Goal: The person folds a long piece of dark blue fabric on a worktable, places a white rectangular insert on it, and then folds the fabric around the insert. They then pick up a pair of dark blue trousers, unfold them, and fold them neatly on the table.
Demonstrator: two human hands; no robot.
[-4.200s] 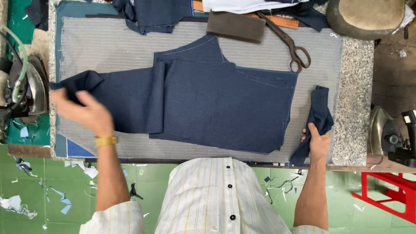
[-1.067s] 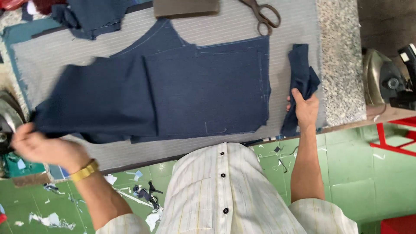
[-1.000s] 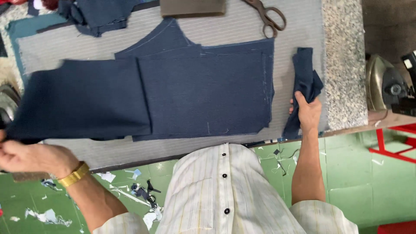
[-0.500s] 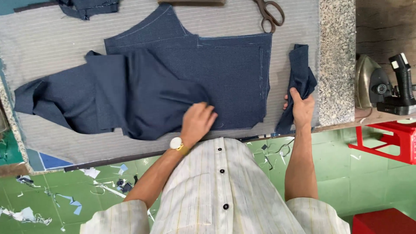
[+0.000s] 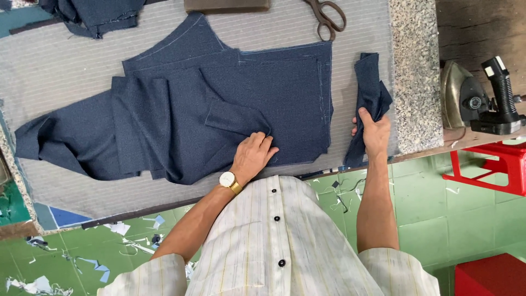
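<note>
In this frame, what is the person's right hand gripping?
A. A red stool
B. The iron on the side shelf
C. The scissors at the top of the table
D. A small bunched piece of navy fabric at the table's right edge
D: the right hand is closed around the small navy fabric piece, while the scissors and iron lie untouched.

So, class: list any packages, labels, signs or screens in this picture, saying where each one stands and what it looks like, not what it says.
None: no package, label, sign or screen shows.
Nearest to a marking: pale chalk lines on the navy fabric panel under the left hand.
The right hand grips a plain navy fabric strip.
</note>
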